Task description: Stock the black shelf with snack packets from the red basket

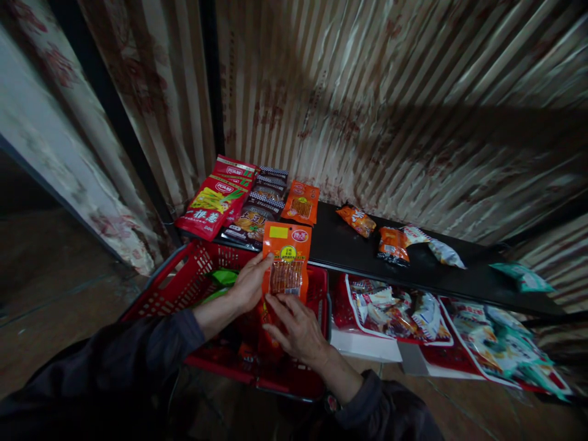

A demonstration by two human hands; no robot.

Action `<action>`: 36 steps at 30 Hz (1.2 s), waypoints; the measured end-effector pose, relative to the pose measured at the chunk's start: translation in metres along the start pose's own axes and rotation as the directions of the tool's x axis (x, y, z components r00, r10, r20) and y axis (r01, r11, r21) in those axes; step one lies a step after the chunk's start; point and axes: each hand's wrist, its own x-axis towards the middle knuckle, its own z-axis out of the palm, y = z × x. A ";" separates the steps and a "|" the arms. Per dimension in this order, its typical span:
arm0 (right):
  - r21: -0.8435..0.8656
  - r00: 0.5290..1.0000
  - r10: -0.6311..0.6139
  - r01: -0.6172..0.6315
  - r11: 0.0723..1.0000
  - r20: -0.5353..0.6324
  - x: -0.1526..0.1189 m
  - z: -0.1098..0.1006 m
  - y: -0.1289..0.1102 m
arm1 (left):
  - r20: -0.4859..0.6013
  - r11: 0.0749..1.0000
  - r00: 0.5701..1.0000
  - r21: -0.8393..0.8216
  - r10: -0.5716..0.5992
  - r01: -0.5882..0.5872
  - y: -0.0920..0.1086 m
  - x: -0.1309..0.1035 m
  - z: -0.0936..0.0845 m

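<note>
An orange snack packet (288, 277) with a clear lower window stands upright over the red shopping basket (316, 285). My left hand (250, 283) is closed on its left edge, thumb on the front. At its lower end, my right hand (298, 331) grips the packet with curled fingers; part of the grip is hidden. Just behind, on the black shelf (331, 229), lies a similar orange packet (301, 202). To its left are dark snack bags (255, 219) and red snack bags (215, 202). Inside the basket, a green package (224, 277) and more orange packets (271, 334) show partly.
Further right on the shelf lie small orange bags (393, 245), white bags (445, 252) and a green bag (522, 277). Below it, red baskets hold white-and-brown packets (390, 306) and green-and-white packets (500, 340). A patterned curtain (367, 110) and black posts (212, 79) stand behind.
</note>
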 end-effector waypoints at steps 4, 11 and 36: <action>0.067 0.982 0.146 -0.139 0.988 -0.117 0.002 -0.012 0.014 | -0.043 0.998 0.998 -0.039 -0.051 0.049 0.007 0.003 0.000; 0.608 0.562 0.792 -0.550 0.573 -0.239 0.016 -0.025 0.065 | 0.037 0.990 0.990 0.013 -0.138 0.137 -0.001 0.007 -0.013; 0.919 0.426 0.905 -0.364 0.153 0.018 0.026 -0.020 0.066 | 0.361 0.940 0.903 0.322 -0.235 0.116 -0.005 0.001 -0.019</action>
